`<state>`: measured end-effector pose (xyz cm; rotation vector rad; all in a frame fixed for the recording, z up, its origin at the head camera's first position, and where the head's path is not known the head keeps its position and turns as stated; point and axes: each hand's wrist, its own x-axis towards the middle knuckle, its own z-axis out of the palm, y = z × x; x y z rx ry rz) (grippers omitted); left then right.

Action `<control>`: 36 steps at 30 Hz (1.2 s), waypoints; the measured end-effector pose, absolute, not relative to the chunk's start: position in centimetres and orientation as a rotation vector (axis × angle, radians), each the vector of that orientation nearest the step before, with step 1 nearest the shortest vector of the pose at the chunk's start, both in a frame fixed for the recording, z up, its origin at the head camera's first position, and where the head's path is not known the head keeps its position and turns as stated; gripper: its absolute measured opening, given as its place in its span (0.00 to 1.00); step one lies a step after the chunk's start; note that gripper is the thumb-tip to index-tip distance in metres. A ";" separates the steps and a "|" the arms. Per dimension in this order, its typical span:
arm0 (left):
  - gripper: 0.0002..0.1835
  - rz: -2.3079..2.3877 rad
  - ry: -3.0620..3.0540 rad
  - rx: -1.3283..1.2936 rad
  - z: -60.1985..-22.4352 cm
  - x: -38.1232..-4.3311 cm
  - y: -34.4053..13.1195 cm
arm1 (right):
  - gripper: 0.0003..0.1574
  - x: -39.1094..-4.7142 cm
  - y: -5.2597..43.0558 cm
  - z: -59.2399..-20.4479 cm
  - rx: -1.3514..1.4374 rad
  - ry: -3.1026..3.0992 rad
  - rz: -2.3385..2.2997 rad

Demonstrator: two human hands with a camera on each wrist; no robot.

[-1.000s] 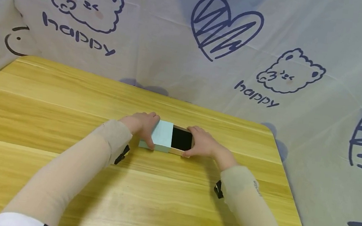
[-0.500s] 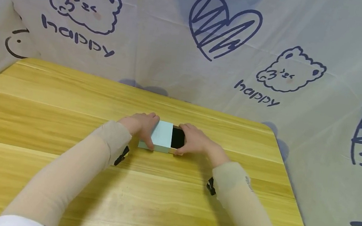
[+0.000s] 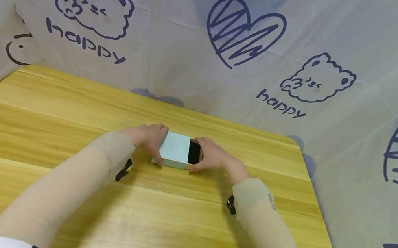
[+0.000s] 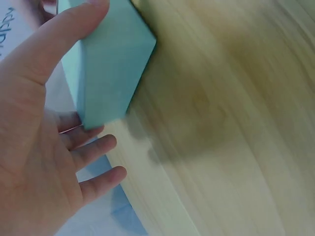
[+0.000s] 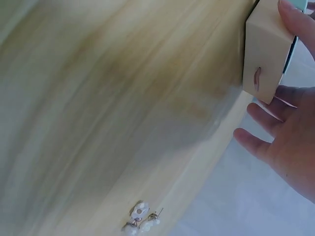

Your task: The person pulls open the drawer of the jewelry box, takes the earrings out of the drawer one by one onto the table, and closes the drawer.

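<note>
A small drawer-style gift box lies near the far side of the table. Its pale blue sleeve (image 3: 175, 148) covers most of a beige drawer (image 5: 268, 54) with a black lining (image 3: 194, 153). My left hand (image 3: 148, 139) pinches the sleeve's left end, thumb on the near side and fingertips at the far edge. On the other end, my right hand (image 3: 213, 156) holds the drawer between thumb and fingers, its last fingers spread off the box in the right wrist view. A small ribbon pull (image 5: 257, 78) shows on the drawer's end face.
White flower-shaped earrings (image 5: 140, 216) lie on the wooden table (image 3: 173, 223) near its edge, in the right wrist view. A white cloth with drawn bears and hearts (image 3: 179, 36) hangs behind the table.
My right hand has moved left with the drawer, and less of the black lining shows. My left hand has shifted slightly left on the sleeve, baring more of its top.
</note>
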<state>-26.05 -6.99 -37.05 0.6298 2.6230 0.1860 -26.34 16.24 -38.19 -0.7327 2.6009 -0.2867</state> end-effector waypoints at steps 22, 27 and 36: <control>0.56 0.314 2.609 0.586 -37.3 -26.0 -8.1 | 0.66 -26.4 16.0 -38.4 -0.746 2.579 -0.335; 0.55 0.313 2.606 0.588 -37.2 -25.9 -8.1 | 0.67 -26.4 15.8 -38.4 -0.744 2.550 -0.370; 0.53 0.325 2.595 0.568 -36.7 -25.6 -8.0 | 0.67 -26.8 16.4 -38.9 -0.699 2.546 -0.431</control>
